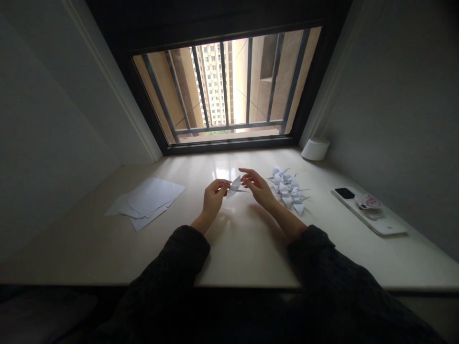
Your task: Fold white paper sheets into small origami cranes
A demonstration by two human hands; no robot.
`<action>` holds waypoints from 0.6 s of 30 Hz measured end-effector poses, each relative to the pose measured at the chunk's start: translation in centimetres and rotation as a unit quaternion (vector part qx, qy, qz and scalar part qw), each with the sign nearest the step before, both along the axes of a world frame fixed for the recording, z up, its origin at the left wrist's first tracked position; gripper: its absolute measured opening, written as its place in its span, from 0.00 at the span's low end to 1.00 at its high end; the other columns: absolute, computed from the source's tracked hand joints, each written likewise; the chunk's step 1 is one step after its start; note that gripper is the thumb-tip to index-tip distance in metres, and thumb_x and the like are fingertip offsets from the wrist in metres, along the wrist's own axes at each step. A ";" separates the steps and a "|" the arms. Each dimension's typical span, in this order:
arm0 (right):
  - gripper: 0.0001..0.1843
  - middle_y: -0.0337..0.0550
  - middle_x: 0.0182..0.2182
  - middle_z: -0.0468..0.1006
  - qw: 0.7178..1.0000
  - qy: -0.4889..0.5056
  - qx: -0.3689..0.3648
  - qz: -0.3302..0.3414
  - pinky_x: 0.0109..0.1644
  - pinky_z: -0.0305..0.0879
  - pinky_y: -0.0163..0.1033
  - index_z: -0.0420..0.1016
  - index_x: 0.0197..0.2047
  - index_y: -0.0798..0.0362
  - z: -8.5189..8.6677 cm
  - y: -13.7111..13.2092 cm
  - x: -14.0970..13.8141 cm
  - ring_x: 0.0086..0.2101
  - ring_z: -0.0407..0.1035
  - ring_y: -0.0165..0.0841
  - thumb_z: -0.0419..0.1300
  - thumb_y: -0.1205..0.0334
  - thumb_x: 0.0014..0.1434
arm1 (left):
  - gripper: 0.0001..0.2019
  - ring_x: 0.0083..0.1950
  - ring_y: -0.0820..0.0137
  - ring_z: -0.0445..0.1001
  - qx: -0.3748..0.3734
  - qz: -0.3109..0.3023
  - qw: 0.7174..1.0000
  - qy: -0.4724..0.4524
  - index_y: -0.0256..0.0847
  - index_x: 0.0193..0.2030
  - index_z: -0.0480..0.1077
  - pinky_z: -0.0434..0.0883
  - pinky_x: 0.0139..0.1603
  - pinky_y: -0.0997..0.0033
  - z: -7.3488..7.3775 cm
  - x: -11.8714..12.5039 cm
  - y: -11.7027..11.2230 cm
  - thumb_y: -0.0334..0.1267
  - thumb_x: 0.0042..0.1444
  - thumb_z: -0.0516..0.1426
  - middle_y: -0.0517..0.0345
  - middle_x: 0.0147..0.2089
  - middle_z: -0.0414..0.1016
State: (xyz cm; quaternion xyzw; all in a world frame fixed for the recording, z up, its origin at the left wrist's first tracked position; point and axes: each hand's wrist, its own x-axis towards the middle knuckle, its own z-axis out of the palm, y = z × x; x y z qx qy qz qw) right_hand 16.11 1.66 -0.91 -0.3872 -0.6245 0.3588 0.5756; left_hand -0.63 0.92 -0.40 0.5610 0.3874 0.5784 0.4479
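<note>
A white folded paper crane (234, 184) is up in front of me, over the middle of the sill. My left hand (213, 195) is closed in a pinch on its left side. Close by the crane's right side is my right hand (259, 189), with its fingers apart and the index finger stretched out; whether a fingertip touches the paper is hard to see. Just right of that hand lies a cluster of several finished paper cranes (286, 188). Loose sheets of white paper (155, 195) lie in an uneven stack to the left.
A white phone (380, 223) with a round pink grip lies at the right. In the back right corner stands a small white container (315, 149). Behind the pale sill (244, 258) is a dark-framed barred window (229, 148), with walls on both sides.
</note>
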 end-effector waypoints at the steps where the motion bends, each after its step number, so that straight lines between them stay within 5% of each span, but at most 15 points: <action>1: 0.21 0.42 0.40 0.75 1.000 -0.014 0.021 0.010 0.39 0.68 0.39 0.71 0.52 0.46 0.0 0.0 0.1 0.36 0.70 0.31 0.60 0.53 0.55 | 0.11 0.32 0.72 0.72 -0.001 0.000 1.000 -0.002 0.38 0.32 0.72 0.69 0.33 0.73 -0.1 0.0 0.0 0.45 0.50 0.60 0.57 0.31 0.74; 5: 0.18 0.46 0.48 0.74 0.993 -0.059 0.070 0.069 0.46 0.70 0.43 0.76 0.48 0.44 0.0 -0.1 0.1 0.47 0.69 0.37 0.63 0.57 0.53 | 0.12 0.31 0.72 0.72 -0.004 -0.013 1.000 0.001 0.38 0.34 0.72 0.70 0.34 0.72 -0.3 0.0 0.0 0.46 0.51 0.60 0.58 0.30 0.74; 18: 0.12 0.44 0.45 0.77 0.988 -0.075 0.132 -0.004 0.50 0.67 0.48 0.79 0.42 0.42 0.8 -1.0 -0.1 0.45 0.70 0.38 0.62 0.62 0.55 | 0.11 0.32 0.72 0.72 0.004 -0.101 0.995 0.003 0.39 0.37 0.72 0.69 0.34 0.72 0.3 0.4 -0.5 0.45 0.52 0.59 0.58 0.31 0.74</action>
